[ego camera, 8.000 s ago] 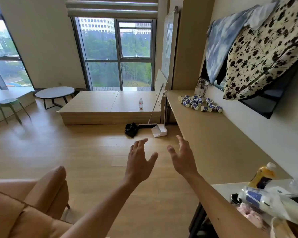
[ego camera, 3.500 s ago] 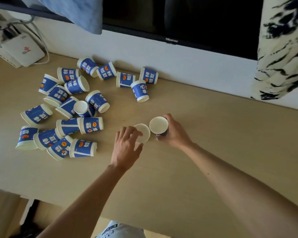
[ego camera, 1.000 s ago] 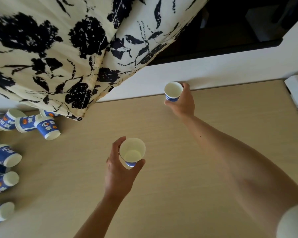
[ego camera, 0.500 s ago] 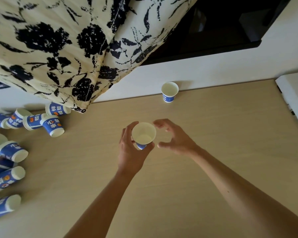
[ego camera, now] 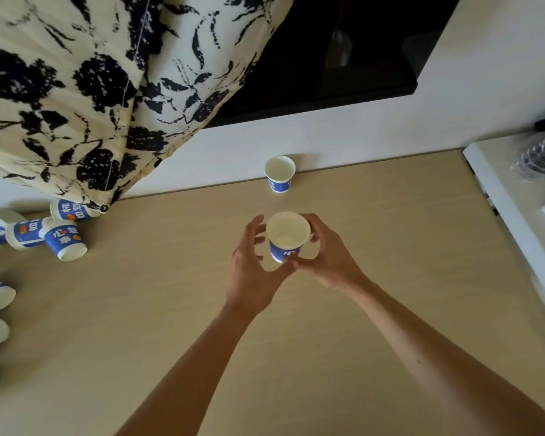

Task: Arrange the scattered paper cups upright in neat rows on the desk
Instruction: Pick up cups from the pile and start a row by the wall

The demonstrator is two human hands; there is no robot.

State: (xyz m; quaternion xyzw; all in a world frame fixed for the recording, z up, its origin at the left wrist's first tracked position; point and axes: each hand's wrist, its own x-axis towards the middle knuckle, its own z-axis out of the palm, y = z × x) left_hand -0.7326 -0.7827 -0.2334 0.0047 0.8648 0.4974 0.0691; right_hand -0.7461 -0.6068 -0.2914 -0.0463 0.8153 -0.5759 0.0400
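A blue and white paper cup [ego camera: 286,243] is upright just above the wooden desk [ego camera: 158,309], mouth up, between both hands. My left hand [ego camera: 252,275] cups its left side, thumb under the base and fingers spread. My right hand [ego camera: 331,259] wraps its right side. A second cup [ego camera: 279,172] stands upright alone against the white wall, straight behind the held one. Several more cups [ego camera: 64,240] lie on their sides at the desk's far left; some are cut off by the frame edge.
A cream cloth with black flowers [ego camera: 92,89] hangs over the desk's back left, above the fallen cups. A dark screen [ego camera: 343,58] is mounted on the wall. A white unit [ego camera: 504,196] with a plastic bottle [ego camera: 541,152] borders the desk on the right.
My right hand let go of the cup now standing by the wall, came back and closed on the cup my left hand holds. That cup moved right and toward the wall.
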